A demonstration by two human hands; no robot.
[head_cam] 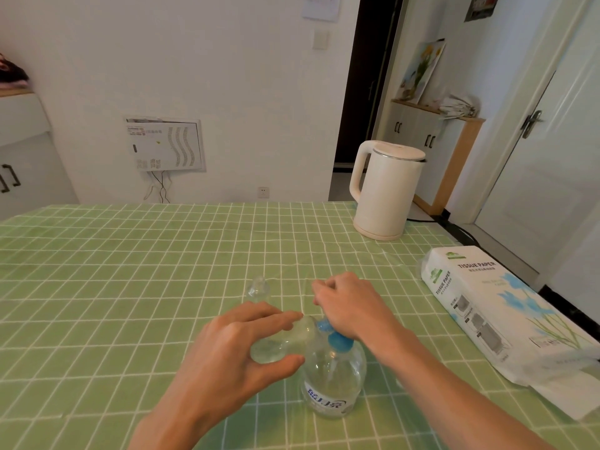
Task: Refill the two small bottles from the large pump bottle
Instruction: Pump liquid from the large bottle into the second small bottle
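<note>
My left hand [237, 349] grips one small clear bottle [279, 344], tipped on its side, its mouth up against the blue pump head [337, 339]. My right hand [344, 303] sits on top of that pump head with fingers curled over it. The large pump bottle [334, 381] stands upright near the front of the green checked tabletop [130, 271]. The second small bottle [258, 289] stands alone just beyond my left hand. A cream kettle [383, 190] and a tissue paper pack [487, 306] lie to the right.
</note>
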